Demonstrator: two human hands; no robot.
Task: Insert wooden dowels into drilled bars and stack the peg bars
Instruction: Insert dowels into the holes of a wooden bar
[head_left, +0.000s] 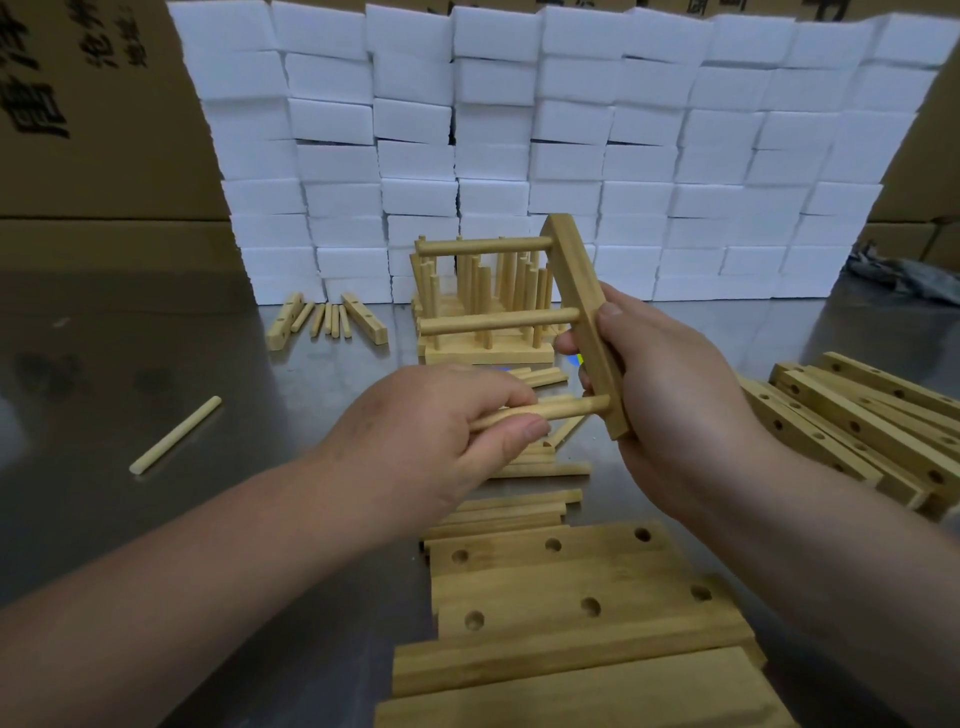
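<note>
Right hand (670, 395) grips the bar (574, 275), left hand (441, 426) pinches a dowel (571, 408)

White foam blocks (519, 130) wall the back of the steel table (156, 353). Drilled boards (545, 582) lie nearest, drilled bars (857, 431) piled right, peg bars (488, 353) stacked behind the hands. The bar is held tilted above the table, two dowels (498, 322) jutting left; the pinched dowel sits in its lowest hole, beside the right fingers. One loose dowel (176, 434) lies far left
</note>
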